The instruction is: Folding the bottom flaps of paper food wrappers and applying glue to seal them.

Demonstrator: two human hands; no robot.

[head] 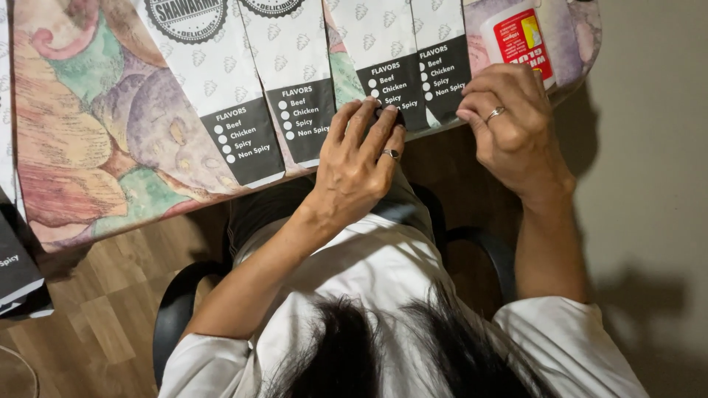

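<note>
The third paper bag (pixel 385 70) lies flat on the counter (pixel 96 147), at 12 o'clock from the left hand (pixel 361 158). Left fingers, pressed together, bear on its dark end. Right hand (pixel 509 121), curled, pinches the fourth bag (pixel 440 59). Bag long axis: 12-to-6, dark end at 6.

Matt paper bags, glossy plastic bottle, wood floor.
Paper bags (pixel 299 81) matt, printed; tablecloth (pixel 96 140) smooth patterned sheet; glue bottle (pixel 520 37) shiny plastic; floor (pixel 96 295) wood-grain laminate; rings (pixel 495 113) metal.

Left hand (pixel 361 166) pressing paper sleeve (pixel 389 81), right hand (pixel 509 121) beside
</note>
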